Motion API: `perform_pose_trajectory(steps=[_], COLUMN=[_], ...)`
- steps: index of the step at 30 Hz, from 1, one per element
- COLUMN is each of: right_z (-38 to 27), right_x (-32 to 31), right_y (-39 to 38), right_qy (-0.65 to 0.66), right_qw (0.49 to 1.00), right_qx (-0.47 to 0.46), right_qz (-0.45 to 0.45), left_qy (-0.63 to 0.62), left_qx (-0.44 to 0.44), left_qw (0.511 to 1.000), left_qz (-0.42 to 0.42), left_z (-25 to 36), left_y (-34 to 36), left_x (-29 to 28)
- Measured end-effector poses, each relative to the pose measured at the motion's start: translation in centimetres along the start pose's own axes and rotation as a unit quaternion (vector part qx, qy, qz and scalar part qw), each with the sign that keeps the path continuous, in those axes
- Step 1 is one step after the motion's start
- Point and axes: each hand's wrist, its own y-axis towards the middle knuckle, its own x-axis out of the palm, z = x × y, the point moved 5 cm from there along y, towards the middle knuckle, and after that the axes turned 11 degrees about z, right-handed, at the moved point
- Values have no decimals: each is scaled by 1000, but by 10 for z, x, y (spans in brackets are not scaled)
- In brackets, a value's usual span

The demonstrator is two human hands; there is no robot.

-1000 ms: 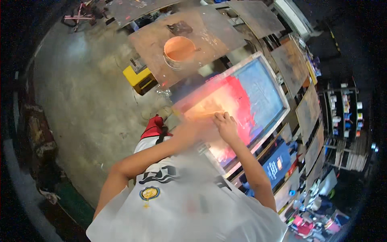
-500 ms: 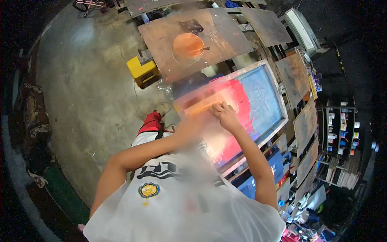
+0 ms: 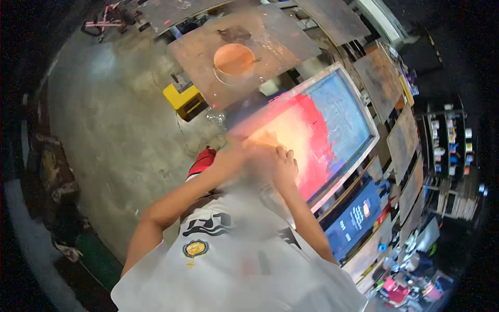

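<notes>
While the right hand curls over the rectangular, pale-framed, red-smeared blue screen at centre-right, the left hand is blurred. Neither hand's grip can be determined.

I log the surroundings as follows. Floor: grey concrete, worn, lit brighter toward the upper left. Box: yellow, a dark grey object on top. Clear plastic: crumpled, on the floor just beside the box. Pink frame: upper left; I cannot tell its kind. Mat: green, lower left. Dark crumpled piece: lying on a brown board. Pots: small, several colours, I count them as shelved at far right. Flat panels: stacked below. Heap: mixed items, some pink, lower right.
</notes>
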Motion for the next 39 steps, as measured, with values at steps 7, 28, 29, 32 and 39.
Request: perform_pose_trajectory(steps=[7,28,29,32,39], right_z=[-9,-72,-78,-72,-19], right_x=[-25,2,3,-2,-18], right_y=[24,49,43,47,41], right_qy=[107,-125,-114,-104,79], right_qw=[960,896,901,902,916], right_qx=[260,424,416,418,392], right_qz=[-20,37,44,46,-2], left_qy=[-13,-8,12,-5,-80], left_qx=[103,267,267,270,238], left_qw=[995,948,944,936,945], left_qz=[-4,-175,-195,-224,-211], left_z=[5,-32,-40,-36,-21], left_y=[74,151,143,149,167], left_x=[-58,-77,-72,-79,-70])
